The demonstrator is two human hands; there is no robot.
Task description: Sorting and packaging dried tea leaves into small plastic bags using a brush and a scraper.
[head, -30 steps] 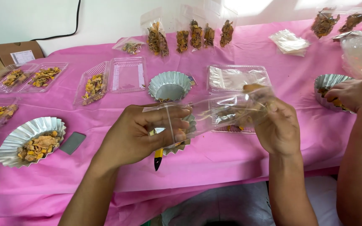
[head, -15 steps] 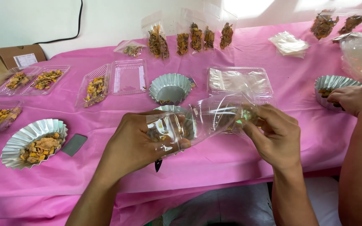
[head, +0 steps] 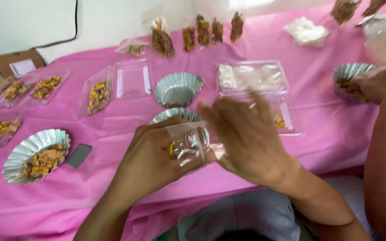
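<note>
My left hand (head: 155, 158) grips a clear plastic bag (head: 189, 143) with a few yellow snack pieces inside, held above the near edge of the pink table (head: 112, 187). My right hand (head: 246, 138) is spread flat, fingers apart, over the bag's right end, and looks blurred. Just behind my hands lies an empty silver foil cup (head: 176, 115), partly hidden. Another person's hand (head: 374, 85) at the right reaches into a foil cup (head: 349, 73).
A second empty foil cup (head: 177, 89), a closed clear clamshell box (head: 251, 76), an open clamshell with snacks (head: 112, 87), a foil cup of snacks (head: 34, 156), a dark phone (head: 77, 155) and several filled bags (head: 193, 33) at the back.
My left hand has gathered the bag into a tighter bunch. My right hand has let go of the bag's end and swung left, opening flat over it.
</note>
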